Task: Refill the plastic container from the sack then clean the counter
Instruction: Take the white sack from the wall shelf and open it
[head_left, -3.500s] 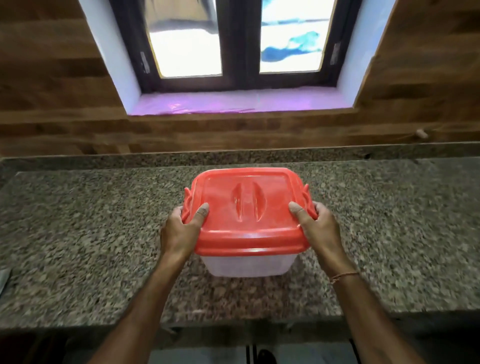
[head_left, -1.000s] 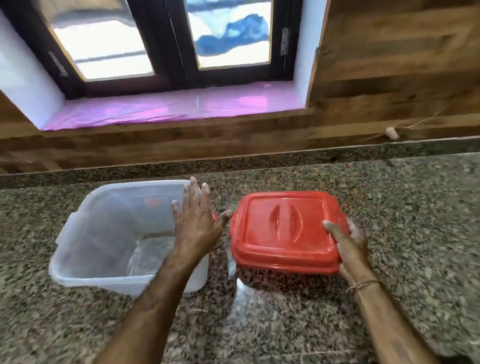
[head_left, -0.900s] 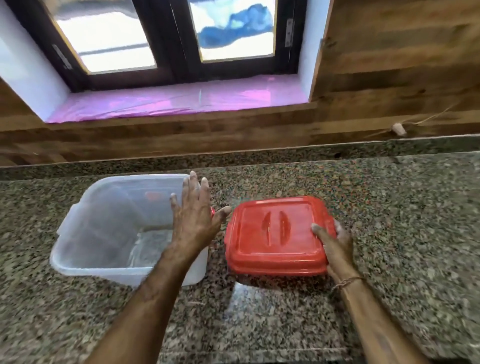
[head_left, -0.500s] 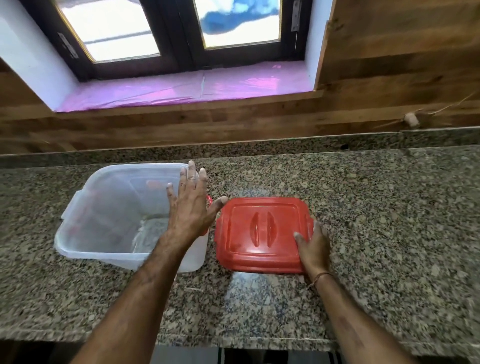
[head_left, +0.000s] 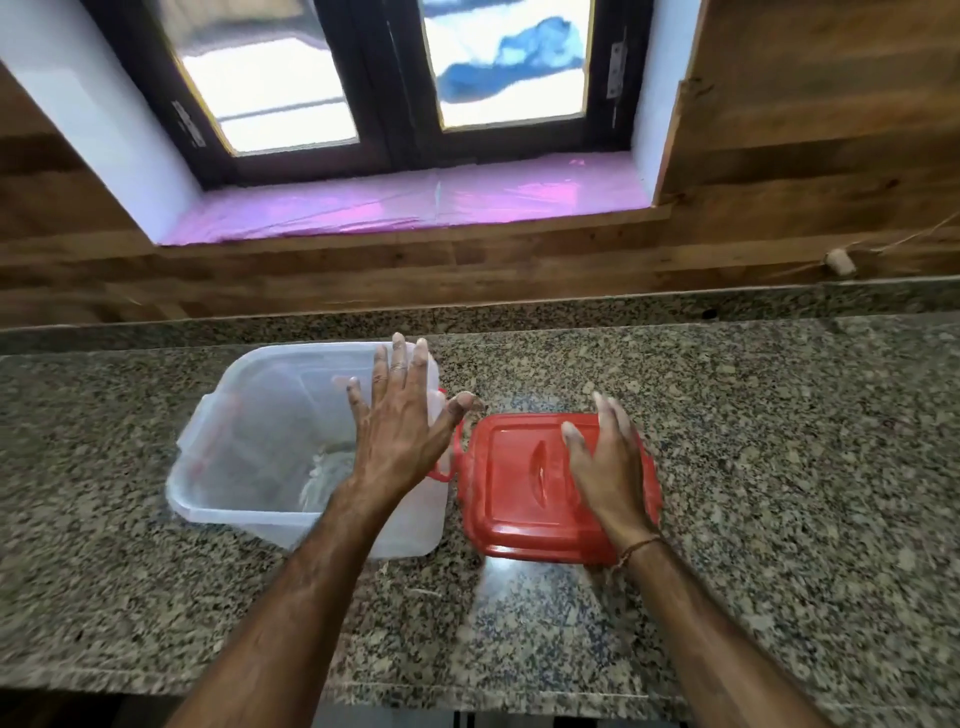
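Note:
A clear plastic container (head_left: 249, 447) stands open on the granite counter (head_left: 779, 467), left of centre, with a little white residue on its bottom. Its red lid (head_left: 519, 488) lies flat on the counter just to the right, handle side up. My left hand (head_left: 402, 431) hovers over the container's right rim with fingers straight and spread. My right hand (head_left: 608, 467) is above the lid's right half, fingers loose and extended, gripping nothing. No sack is in view.
A wood-panelled wall rises behind the counter, with a window and a pink-covered sill (head_left: 415, 202). A small white knob (head_left: 839, 262) on a string hangs on the wall at right. The counter's front edge (head_left: 467, 693) runs along the bottom.
The lid came off the container and was set down on the counter to its right. In the last half second my right hand let go of the lid and lifted above it.

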